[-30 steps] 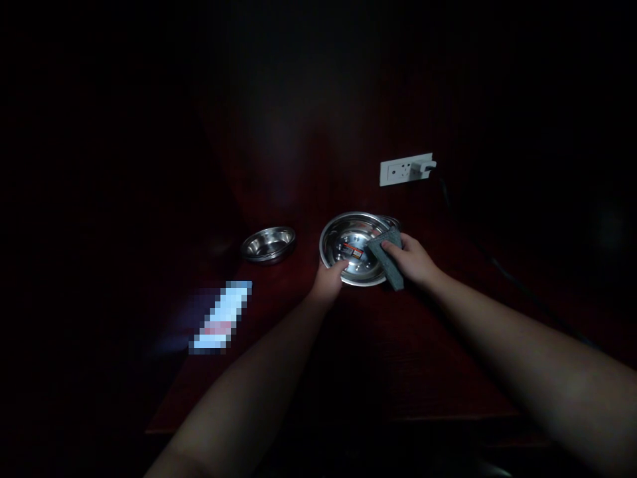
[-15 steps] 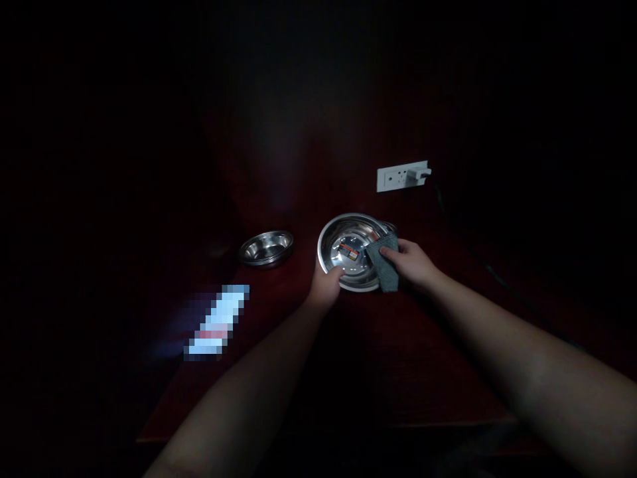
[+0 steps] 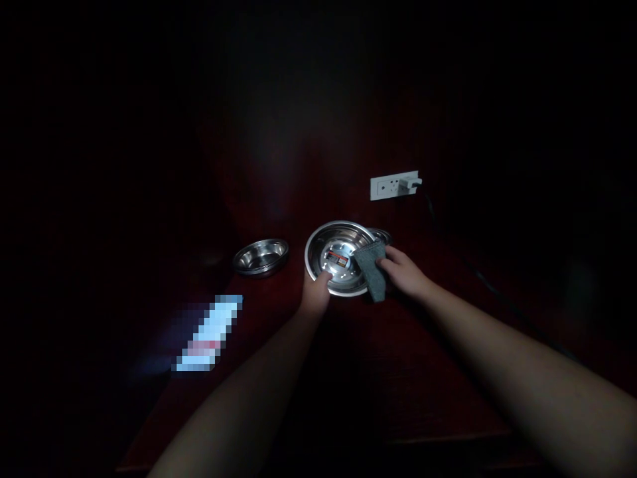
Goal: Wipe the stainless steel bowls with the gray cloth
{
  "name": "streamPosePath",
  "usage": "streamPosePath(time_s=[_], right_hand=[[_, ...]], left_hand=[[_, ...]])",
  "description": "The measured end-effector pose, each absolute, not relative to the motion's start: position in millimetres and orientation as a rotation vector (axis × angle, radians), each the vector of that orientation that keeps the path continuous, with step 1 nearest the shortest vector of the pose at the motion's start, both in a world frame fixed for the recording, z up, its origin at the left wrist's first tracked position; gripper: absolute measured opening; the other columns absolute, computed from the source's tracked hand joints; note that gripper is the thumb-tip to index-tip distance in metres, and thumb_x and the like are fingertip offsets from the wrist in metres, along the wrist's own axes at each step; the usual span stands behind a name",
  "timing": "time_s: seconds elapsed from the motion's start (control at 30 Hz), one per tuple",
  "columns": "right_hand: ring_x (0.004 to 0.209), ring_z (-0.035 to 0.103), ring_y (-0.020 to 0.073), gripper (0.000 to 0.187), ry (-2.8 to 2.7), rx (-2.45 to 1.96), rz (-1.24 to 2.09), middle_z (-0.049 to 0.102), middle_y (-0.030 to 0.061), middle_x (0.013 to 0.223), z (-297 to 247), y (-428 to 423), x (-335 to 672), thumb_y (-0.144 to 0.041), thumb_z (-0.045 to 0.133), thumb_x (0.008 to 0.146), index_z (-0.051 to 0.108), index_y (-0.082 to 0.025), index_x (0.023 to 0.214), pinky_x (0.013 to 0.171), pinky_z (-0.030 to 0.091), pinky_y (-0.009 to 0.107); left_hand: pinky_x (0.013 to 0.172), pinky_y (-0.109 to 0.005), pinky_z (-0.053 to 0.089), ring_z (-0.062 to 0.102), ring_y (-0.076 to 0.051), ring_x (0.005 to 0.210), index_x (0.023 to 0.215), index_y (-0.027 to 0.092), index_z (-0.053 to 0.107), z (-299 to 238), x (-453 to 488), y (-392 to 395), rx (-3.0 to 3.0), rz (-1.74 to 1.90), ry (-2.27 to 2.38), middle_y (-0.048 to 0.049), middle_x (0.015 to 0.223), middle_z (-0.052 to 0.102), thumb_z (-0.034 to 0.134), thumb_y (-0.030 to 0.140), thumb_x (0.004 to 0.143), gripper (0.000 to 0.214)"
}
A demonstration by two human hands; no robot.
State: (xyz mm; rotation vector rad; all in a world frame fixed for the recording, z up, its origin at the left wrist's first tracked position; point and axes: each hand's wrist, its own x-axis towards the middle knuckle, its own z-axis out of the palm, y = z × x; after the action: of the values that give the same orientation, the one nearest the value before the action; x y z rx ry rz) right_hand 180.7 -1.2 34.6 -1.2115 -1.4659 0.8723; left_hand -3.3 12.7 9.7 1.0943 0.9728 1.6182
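Observation:
My left hand [image 3: 315, 292] grips the near rim of a shiny steel bowl [image 3: 328, 247], tilted toward me, with a small red label on its inside. My right hand [image 3: 404, 272] is closed on a folded grey cloth [image 3: 372, 267] that lies against the bowl's right inner side. Another steel rim [image 3: 382, 234] peeks out behind the bowl at its right. Both forearms reach in from the bottom of the view over a dark red wooden table [image 3: 378, 372].
A second, smaller steel bowl [image 3: 261, 257] sits on the table to the left. A blurred bright rectangle [image 3: 208, 334] lies at the near left. A white wall socket [image 3: 389, 186] with a plug and dark cable [image 3: 448, 239] is behind. The room is very dark.
Everything has drifted slightly left and down in the view. The cloth has shifted a little across the bowl's right side; my left hand keeps its hold on the rim.

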Motion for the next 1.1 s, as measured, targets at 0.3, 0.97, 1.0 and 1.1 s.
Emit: streamPosePath(time_s=[0.3,0.97,1.0,1.1], right_hand=[[0.047,0.052,0.0129,0.027,-1.451,-1.231,0.861,0.057,-0.0021,0.061,27,6,184,-0.04,0.049,0.075,0.05,-0.019,0.092,0.046,0.043,0.026],[0.069,0.058,0.0173,0.034,-1.499,-1.27,0.678,0.063,0.0045,0.077,24,13,189,-0.047,0.047,0.077,0.057,-0.016,0.085,0.063,0.046,0.028],[0.072,0.059,0.0176,0.032,-1.503,-1.263,0.681,0.064,0.005,0.081,24,12,188,-0.044,0.049,0.076,0.056,-0.016,0.089,0.066,0.046,0.029],[0.08,0.06,0.0183,0.031,-1.5,-1.289,0.652,0.064,0.0059,0.09,27,9,185,-0.04,0.049,0.076,0.055,-0.017,0.096,0.073,0.047,0.03]], left_hand=[[0.095,-0.036,0.039,0.056,-0.022,0.102,0.114,0.018,0.053,17,-3,9,1.148,1.612,0.935,-0.0046,0.107,0.062,0.054,0.005,0.056,0.059],[0.095,-0.039,0.039,0.055,-0.023,0.104,0.106,0.017,0.056,9,-2,10,1.15,1.521,0.831,-0.0057,0.1,0.064,0.053,0.007,0.057,0.05],[0.095,-0.039,0.04,0.056,-0.023,0.103,0.107,0.018,0.056,9,-2,10,1.145,1.527,0.831,-0.0055,0.101,0.064,0.053,0.007,0.057,0.05],[0.092,-0.039,0.041,0.057,-0.024,0.1,0.105,0.018,0.057,9,-3,11,1.108,1.508,0.862,-0.0045,0.096,0.065,0.054,0.007,0.057,0.05]])
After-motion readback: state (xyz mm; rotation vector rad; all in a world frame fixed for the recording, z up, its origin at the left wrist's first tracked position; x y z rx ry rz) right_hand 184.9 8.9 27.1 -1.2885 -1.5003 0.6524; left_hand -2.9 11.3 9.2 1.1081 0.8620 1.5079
